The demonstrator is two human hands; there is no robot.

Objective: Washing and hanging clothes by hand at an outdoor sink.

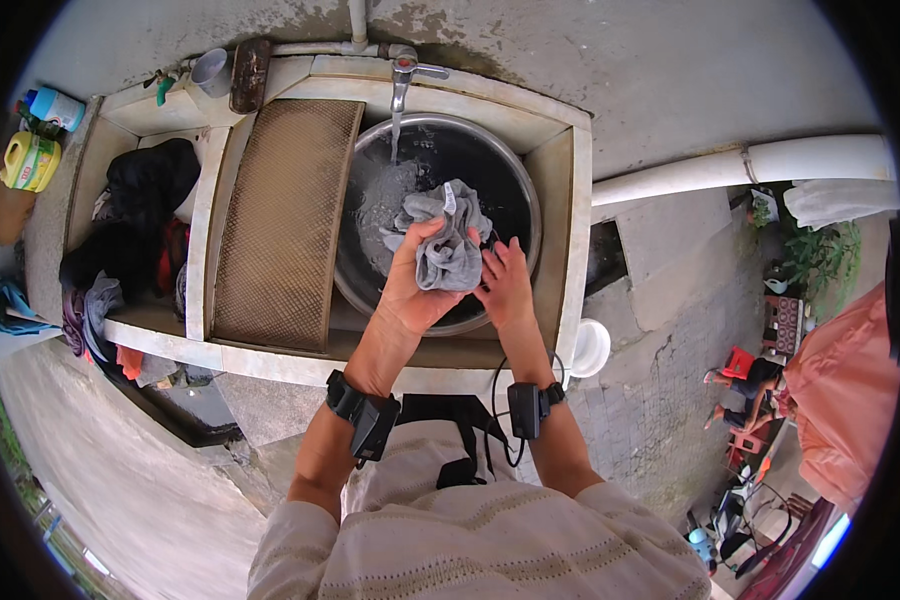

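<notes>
My left hand grips a bunched, wet grey cloth garment with a white tag, above a round metal basin. Close by on the right, my right hand has its fingers spread beside the cloth; whether the fingertips touch it is hard to tell. Dark water fills the basin, and a stream runs into it from the metal faucet, stirring up bubbles. A ridged washboard slab slopes to the left of the basin.
Dark and coloured clothes lie in the left sink compartment, some over its front edge. A plastic cup and a brown block stand on the back ledge. Bottles are far left. A white bucket stands right; a person sits farther off.
</notes>
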